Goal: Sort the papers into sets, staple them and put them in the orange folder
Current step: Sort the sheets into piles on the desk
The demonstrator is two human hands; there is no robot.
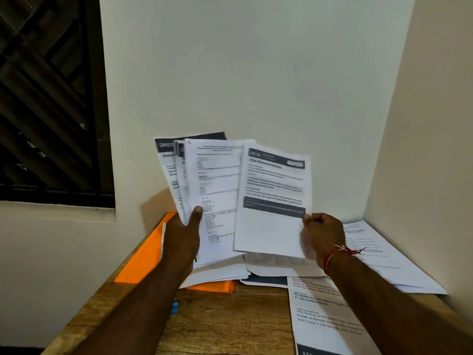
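Left hand point(183, 234) clamps fanned white printed sheets point(215, 175); right hand point(323, 231) pinches one dark-banded white sheet point(271, 226) (edge only). Slippage would mix sets.

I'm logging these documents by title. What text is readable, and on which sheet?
"DRES", cut off: dark header of rearmost fanned sheet.
"Sharm", cut off: below it.
"No residue on": sheet lying on the table.
All else, including the front sheet the right hand pinches, is too blurred.

Plain room: wooden desk point(230, 326), loose papers point(384, 254).
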